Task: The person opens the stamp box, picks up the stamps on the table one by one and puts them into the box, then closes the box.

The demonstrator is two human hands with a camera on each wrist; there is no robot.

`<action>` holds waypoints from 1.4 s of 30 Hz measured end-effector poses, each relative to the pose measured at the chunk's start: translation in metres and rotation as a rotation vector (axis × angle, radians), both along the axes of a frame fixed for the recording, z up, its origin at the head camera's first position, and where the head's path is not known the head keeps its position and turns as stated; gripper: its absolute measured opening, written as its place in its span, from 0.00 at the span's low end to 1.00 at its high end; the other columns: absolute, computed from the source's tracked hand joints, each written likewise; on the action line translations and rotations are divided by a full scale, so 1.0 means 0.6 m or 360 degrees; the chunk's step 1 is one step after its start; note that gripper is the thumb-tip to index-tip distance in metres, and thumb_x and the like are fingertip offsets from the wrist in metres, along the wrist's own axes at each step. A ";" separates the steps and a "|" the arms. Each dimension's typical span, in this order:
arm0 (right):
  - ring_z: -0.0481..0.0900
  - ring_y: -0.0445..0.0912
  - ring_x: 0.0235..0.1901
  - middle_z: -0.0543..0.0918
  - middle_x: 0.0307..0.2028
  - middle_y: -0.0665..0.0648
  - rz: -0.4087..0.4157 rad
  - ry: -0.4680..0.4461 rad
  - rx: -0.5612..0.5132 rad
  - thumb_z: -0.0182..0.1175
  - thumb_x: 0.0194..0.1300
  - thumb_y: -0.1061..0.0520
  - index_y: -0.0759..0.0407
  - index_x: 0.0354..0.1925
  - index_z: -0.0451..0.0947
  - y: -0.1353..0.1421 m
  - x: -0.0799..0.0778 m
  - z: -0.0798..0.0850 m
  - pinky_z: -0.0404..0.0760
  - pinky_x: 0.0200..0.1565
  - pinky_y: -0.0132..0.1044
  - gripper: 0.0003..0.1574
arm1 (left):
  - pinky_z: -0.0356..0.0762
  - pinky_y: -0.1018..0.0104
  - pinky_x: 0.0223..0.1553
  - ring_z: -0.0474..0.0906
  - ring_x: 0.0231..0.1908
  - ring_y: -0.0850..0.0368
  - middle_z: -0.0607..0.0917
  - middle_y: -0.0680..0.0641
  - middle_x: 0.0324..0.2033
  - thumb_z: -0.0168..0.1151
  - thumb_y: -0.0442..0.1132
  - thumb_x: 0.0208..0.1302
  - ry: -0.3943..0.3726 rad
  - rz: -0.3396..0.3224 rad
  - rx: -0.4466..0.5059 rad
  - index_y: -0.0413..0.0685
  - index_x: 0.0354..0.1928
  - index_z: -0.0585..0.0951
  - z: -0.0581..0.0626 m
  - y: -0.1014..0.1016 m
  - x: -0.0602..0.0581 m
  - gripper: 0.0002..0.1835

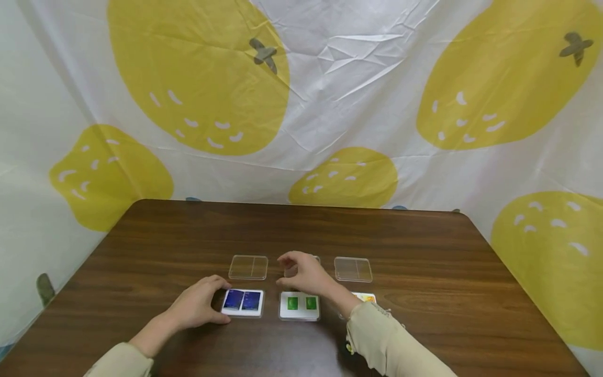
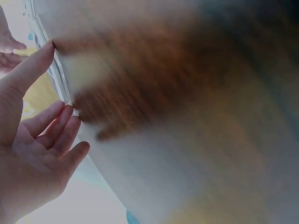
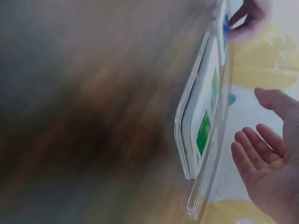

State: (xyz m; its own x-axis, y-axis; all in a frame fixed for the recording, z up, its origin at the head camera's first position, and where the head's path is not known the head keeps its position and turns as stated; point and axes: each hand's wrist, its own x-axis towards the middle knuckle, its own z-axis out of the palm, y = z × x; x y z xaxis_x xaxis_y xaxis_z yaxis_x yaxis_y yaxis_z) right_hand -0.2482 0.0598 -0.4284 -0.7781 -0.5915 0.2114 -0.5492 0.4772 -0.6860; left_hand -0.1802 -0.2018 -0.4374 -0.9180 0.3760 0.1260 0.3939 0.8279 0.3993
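Note:
My left hand (image 1: 200, 303) holds the left end of a flat white case (image 1: 243, 315) with two dark blue rectangles, thumb at its near edge and fingers at its far edge. My right hand (image 1: 303, 275) hovers palm down behind a second flat white case (image 1: 301, 302), which sits in a clear plastic tray and bears two green rectangles. In the right wrist view the right fingers (image 3: 254, 144) are loosely bent with nothing between them. A clear plastic lid (image 1: 316, 258) lies partly hidden behind that hand. The right forearm partly covers a third case with orange and yellow print (image 1: 365, 297).
Two more clear lids lie behind the cases, one at the left (image 1: 248, 267) and one at the right (image 1: 353, 269). Everything rests on a dark brown wooden table (image 1: 188, 230). A white cloth with yellow lemons (image 1: 202, 73) hangs behind it.

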 end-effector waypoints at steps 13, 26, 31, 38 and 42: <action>0.73 0.48 0.50 0.76 0.49 0.59 -0.0034 0.0290 0.0575 0.70 0.44 0.46 0.66 0.55 0.70 -0.066 -0.038 -0.001 0.70 0.53 0.37 0.43 | 0.71 0.50 0.47 0.74 0.46 0.47 0.79 0.48 0.42 0.75 0.48 0.33 -0.0020 -0.0011 -0.0036 0.42 0.43 0.78 0.006 -0.002 -0.006 0.31; 0.72 0.46 0.42 0.76 0.42 0.56 -0.0013 0.0357 0.0799 0.68 0.45 0.45 0.64 0.49 0.76 -0.091 -0.051 -0.006 0.72 0.46 0.32 0.36 | 0.71 0.49 0.48 0.73 0.48 0.47 0.78 0.48 0.43 0.76 0.49 0.33 -0.0046 0.0003 -0.0027 0.43 0.44 0.78 0.006 0.001 -0.008 0.32; 0.72 0.44 0.38 0.76 0.39 0.56 -0.0001 0.0347 0.0704 0.69 0.41 0.47 0.65 0.46 0.78 -0.083 -0.046 -0.004 0.72 0.42 0.31 0.34 | 0.71 0.50 0.47 0.74 0.47 0.47 0.79 0.49 0.43 0.76 0.49 0.33 -0.0034 0.0002 -0.0014 0.44 0.44 0.78 0.004 0.001 -0.006 0.31; 0.72 0.45 0.41 0.75 0.41 0.56 0.0016 0.0375 0.0590 0.70 0.42 0.48 0.64 0.47 0.77 -0.065 -0.011 0.002 0.72 0.44 0.31 0.35 | 0.71 0.50 0.47 0.74 0.46 0.48 0.79 0.49 0.42 0.76 0.49 0.32 -0.0044 -0.0002 -0.0006 0.43 0.43 0.78 0.003 0.000 -0.003 0.31; 0.71 0.45 0.43 0.75 0.42 0.55 0.0028 0.0377 0.0562 0.70 0.43 0.47 0.63 0.48 0.76 -0.058 0.012 0.006 0.72 0.46 0.32 0.35 | 0.72 0.51 0.46 0.75 0.45 0.48 0.79 0.49 0.41 0.76 0.49 0.32 -0.0020 -0.0016 -0.0014 0.43 0.41 0.78 0.005 0.000 -0.001 0.31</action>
State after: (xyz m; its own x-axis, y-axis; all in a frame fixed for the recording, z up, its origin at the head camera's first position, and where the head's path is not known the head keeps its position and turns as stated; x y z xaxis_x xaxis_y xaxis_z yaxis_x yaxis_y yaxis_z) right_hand -0.2408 0.0250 -0.4248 -0.7216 -0.6723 0.1653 -0.6821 0.6494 -0.3363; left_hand -0.1807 -0.2018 -0.4346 -0.9158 0.3861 0.1109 0.3969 0.8274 0.3973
